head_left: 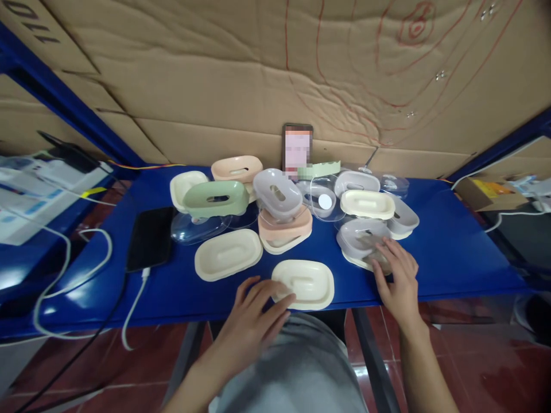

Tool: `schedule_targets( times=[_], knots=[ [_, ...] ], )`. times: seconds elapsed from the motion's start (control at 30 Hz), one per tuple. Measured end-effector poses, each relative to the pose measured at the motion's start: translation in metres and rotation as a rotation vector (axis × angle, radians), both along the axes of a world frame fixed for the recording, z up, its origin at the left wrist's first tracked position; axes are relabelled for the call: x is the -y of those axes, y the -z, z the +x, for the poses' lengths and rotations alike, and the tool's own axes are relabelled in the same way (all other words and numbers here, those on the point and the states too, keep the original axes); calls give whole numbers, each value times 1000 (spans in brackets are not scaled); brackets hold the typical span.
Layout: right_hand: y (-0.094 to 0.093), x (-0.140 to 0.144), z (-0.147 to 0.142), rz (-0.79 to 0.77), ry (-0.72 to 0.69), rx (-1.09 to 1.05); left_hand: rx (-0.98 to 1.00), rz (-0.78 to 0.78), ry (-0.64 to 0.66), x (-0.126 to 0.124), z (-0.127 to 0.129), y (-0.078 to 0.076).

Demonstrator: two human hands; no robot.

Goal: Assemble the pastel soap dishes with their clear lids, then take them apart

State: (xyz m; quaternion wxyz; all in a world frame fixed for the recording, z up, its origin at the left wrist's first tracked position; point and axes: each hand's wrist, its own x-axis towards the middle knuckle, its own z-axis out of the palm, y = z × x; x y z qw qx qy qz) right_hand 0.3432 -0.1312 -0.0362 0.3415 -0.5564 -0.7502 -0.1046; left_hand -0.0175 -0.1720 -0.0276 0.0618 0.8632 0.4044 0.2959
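A shallow cream oval tray lies near the table's front edge. My left hand reaches over its left end, fingers stretched out and apart, with the tips at the rim. Farther right, a lavender soap dish rests on a cream base. My right hand is at its right end, thumb on the near side and fingers curled over the far side. The fingers partly hide that end. Another cream tray lies to the left, beside a peach dish on a cream base.
Behind are a green dish, a tilted lavender dish, a cream tray and clear lids. A phone leans on the cardboard wall. A black device with a white cable lies left on the blue table.
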Motion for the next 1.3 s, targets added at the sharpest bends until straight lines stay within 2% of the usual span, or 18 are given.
schedule_targets(
  times=[0.1,0.3,0.47,0.6,0.7,0.77,0.97,1.1,1.3],
  knots=[
    [-2,-4,3,-36,14,-25,14,11,-67,1,-7,4],
    [-23,-25,5,-59,-111,-115,75,-22,-68,-1,-2,8],
    [-41,-25,-23,-74,-170,-154,131,15,-81,-1,1,7],
    [-35,-4,-62,-93,-319,-102,133,5,-78,-1,-1,10],
    [-26,13,-87,-81,-365,-43,122,-18,-120,1,-2,14],
    [-22,21,-97,-79,-394,-19,111,-17,-152,2,-3,17],
    [-26,19,-110,-102,-632,25,34,51,-135,2,-1,17],
    [-23,23,-94,17,-605,82,38,34,-143,2,0,15],
    [-4,24,-15,96,-349,174,66,56,-155,2,0,14]
  ],
)
